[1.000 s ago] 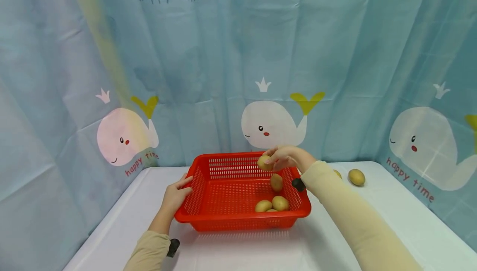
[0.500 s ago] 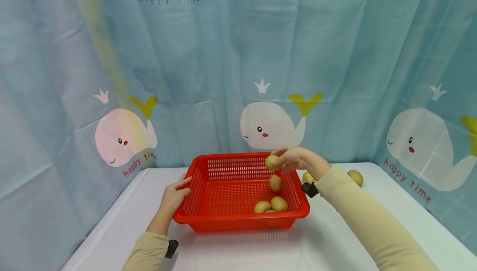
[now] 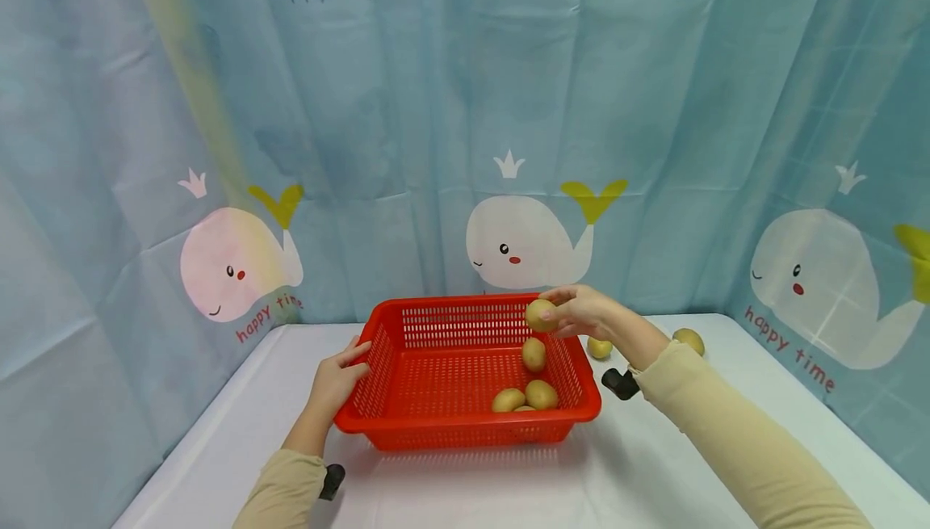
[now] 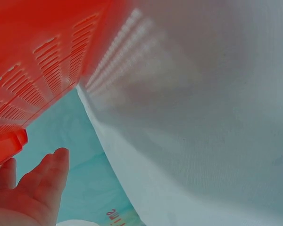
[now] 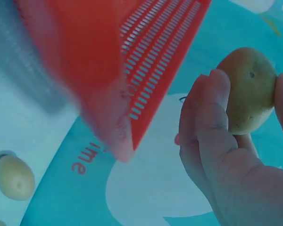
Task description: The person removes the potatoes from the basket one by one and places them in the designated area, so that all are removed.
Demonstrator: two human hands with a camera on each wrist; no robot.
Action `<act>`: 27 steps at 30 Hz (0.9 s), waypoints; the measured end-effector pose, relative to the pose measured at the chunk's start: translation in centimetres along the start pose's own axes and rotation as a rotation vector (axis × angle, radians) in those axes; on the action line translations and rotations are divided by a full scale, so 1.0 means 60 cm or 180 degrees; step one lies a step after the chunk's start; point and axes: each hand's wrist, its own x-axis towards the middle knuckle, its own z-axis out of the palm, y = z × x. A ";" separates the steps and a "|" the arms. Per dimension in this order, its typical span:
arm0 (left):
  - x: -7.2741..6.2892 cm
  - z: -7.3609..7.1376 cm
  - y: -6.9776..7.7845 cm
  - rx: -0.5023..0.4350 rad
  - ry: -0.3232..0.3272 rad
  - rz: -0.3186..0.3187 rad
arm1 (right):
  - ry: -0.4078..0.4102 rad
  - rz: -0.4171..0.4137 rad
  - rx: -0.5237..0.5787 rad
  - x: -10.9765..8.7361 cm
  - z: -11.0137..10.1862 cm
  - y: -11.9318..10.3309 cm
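Red plastic forms the basket, which stands on the white table. The right hand holds a potato between thumb and fingertips, raised near the basket's far right corner; whether it is directly above the inside, I cannot tell. The left hand is at the left rim, its fingers fairly straight and touching the edge. Inside the basket, all toward the right, lie more potatoes: a single one beside the right wall, below the raised one, and a near pair by the front wall, with a further one mostly hidden behind the rim. Outside, to the right, a small potato rests just beside the basket, and an outer potato sits farther right, partly covered by the beige sleeve. Behind hangs a blue curtain printed with whales.
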 end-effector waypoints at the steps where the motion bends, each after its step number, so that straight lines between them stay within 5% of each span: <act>1: 0.001 0.000 0.000 -0.0004 -0.0001 0.0004 | 0.0020 -0.0014 0.0000 -0.002 -0.001 0.002; 27: -0.001 -0.003 0.000 -0.0021 0.0023 0.0050 | 0.0245 -0.0184 0.0344 -0.062 -0.065 0.024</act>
